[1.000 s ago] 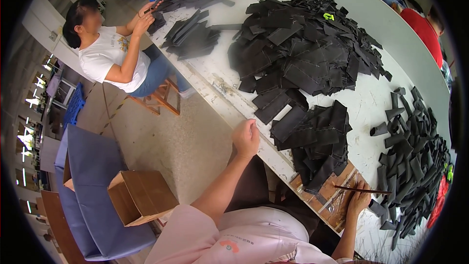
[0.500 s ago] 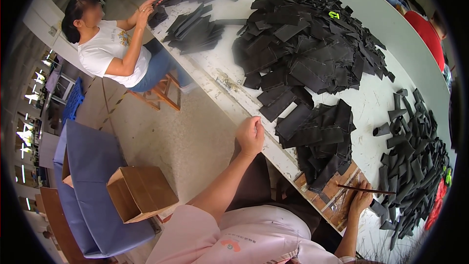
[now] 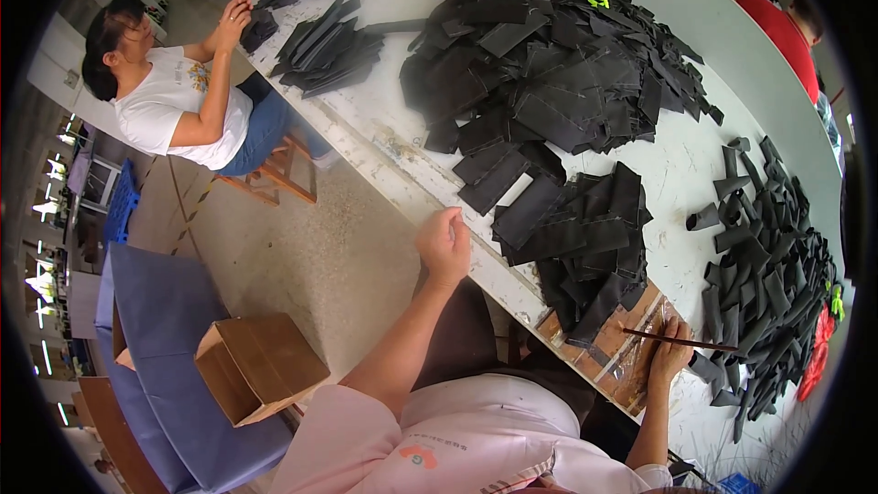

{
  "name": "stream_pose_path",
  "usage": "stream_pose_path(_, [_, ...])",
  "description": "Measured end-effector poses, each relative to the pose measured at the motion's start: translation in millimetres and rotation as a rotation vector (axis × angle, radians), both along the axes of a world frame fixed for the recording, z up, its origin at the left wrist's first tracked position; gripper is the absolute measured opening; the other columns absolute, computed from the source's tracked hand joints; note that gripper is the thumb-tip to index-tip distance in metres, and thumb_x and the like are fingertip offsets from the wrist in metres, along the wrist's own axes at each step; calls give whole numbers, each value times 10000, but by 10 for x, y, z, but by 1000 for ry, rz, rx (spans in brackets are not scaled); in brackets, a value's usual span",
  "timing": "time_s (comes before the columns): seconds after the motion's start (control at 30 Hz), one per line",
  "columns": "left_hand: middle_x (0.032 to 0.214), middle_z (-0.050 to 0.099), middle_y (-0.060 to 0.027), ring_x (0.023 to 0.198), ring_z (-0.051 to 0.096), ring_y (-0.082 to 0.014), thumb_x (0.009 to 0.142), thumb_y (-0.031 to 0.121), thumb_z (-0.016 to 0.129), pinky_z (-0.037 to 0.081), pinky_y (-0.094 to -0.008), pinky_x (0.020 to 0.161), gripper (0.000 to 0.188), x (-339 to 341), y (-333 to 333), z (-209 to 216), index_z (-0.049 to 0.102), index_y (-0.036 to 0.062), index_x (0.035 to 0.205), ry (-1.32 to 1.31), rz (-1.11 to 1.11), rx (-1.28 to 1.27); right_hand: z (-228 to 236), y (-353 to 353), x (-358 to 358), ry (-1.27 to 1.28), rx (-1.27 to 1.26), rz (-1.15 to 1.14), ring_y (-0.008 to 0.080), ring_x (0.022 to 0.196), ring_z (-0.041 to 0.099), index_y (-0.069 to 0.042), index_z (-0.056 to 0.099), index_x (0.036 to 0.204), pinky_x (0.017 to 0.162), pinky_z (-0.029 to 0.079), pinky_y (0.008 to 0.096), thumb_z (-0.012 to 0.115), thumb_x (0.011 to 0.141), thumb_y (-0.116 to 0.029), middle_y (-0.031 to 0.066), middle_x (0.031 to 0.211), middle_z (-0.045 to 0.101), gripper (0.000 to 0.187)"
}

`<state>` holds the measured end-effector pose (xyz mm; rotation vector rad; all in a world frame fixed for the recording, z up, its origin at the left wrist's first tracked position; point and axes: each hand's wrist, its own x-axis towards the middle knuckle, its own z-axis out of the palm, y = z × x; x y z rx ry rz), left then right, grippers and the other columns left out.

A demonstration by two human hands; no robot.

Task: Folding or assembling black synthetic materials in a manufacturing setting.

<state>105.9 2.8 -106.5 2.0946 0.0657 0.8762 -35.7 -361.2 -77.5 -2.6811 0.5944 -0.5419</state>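
My left hand (image 3: 445,247) is curled into a loose fist at the table's near edge, and nothing sticks out of it. Close to it lies a loose heap of flat black fabric pieces (image 3: 594,238), rectangular strips with stitch lines. My right hand (image 3: 670,357) grips a thin dark stick (image 3: 640,334), its fingers partly hidden behind it. That hand rests on a brown wooden board (image 3: 610,348) covered with clear tape at the table edge. Fabric from the heap overlaps the board's far side. Right of the hand is a pile of rolled black fabric tubes (image 3: 768,284).
A large black fabric pile (image 3: 558,64) stands on the white table (image 3: 672,192), with stacked strips (image 3: 325,50) beyond. A person in a white shirt (image 3: 183,96) sits at the far left. A cardboard box (image 3: 261,366) and blue-covered furniture (image 3: 174,320) stand left of me.
The whole view has shifted, so the table and piles sit further left and higher. Both my hands keep nearly the same places at the table, and the stick is still in the right one.
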Motion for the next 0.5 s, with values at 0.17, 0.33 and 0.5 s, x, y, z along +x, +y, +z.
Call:
stream_pose_path(0.17, [605,491,-48,493,443,-160,729,-17,542,350,-275,460,91,3,9,-49,557,38,800,-76,11,54,42,46,-3,-19,-28,13,338,610,471,25,499,718,556,370,381,461,866,-187,174,667,502,261])
stream_pose_path(0.33, [639,523,-83,544,489,-216,731,-1,540,383,-306,498,77,-2,-5,-61,561,29,797,-31,5,23,24,28,28,-9,-5,26,340,600,460,25,489,711,552,362,389,464,865,-190,179,658,487,266])
stream_pose_path(0.5, [664,550,-120,574,531,-277,734,11,539,412,-336,524,63,-6,2,-11,563,20,792,-5,0,1,73,57,59,-33,17,16,336,593,458,25,484,707,544,362,384,471,861,-185,179,650,479,261])
